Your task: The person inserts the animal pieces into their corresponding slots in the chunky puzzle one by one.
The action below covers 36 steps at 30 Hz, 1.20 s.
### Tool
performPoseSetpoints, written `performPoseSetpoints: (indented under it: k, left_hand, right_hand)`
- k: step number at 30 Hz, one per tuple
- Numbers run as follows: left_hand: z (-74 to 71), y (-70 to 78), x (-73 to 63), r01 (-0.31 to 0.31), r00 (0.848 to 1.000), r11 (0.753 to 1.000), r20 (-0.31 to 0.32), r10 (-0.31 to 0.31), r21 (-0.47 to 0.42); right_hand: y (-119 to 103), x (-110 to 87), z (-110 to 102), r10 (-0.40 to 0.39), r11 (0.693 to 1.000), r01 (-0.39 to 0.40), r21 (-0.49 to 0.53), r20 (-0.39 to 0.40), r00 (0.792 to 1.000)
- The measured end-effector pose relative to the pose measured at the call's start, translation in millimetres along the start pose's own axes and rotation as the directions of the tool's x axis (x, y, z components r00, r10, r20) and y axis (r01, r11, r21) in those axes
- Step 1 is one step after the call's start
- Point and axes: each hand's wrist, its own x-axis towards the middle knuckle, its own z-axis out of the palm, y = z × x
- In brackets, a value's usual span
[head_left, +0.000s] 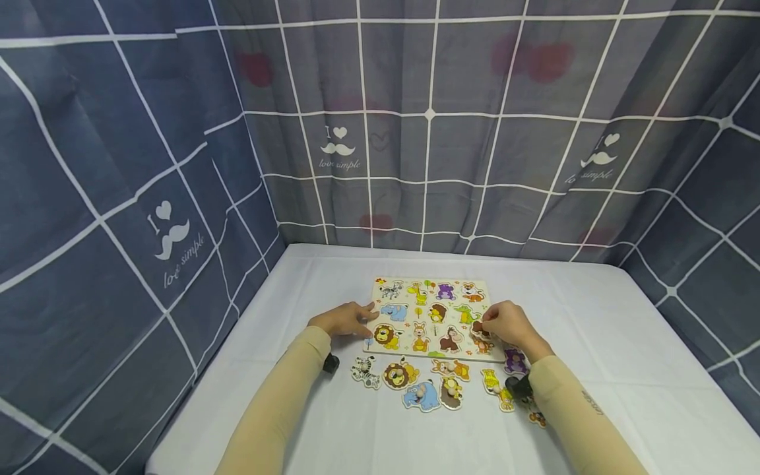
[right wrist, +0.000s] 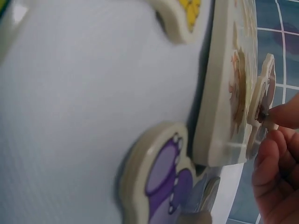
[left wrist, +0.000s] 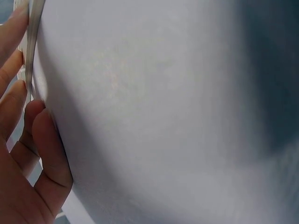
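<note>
My left hand rests at the left edge of a wooden animal puzzle board, fingers fairly straight; in the left wrist view fingertips touch the board's side. A brown animal puzzle piece is pinched between thumb and fingers of my right hand, above the board's lower right corner. Seen from the right wrist, this piece stands tilted just off the board, over a monkey-like picture. Its exact animal is partly hidden by the fingers.
Before the board lie loose knobbed pieces: zebra, lion, elephant, kangaroo, hedgehog and giraffe. A purple piece lies by the right wrist; another is partly hidden under the sleeve. Gridded curtains surround the white table.
</note>
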Motion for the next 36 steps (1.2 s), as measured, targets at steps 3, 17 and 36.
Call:
performPoseSetpoints:
  k: [3,17,36]
  left_hand:
    - [-0.8,0.3,-0.2,-0.004,1.000,1.000,0.000,0.004,0.005]
    - [1.4,-0.8,1.2,-0.008,1.000,1.000,0.006,0.008,-0.001]
    - [-0.5,0.4,-0.6,-0.012,1.000,1.000,0.001,0.012,0.000]
  right_hand:
    - [-1.4,0.6,-0.1,-0.009,1.000,0.009,-0.010,-0.007,1.000]
    - [-3.3,-3.9,2.0,-0.012,1.000,0.012,0.001,-0.011,1.000]
    - [-13.7,-4.0,5.2,-0.035,0.996,0.036,0.082,-0.011,0.999]
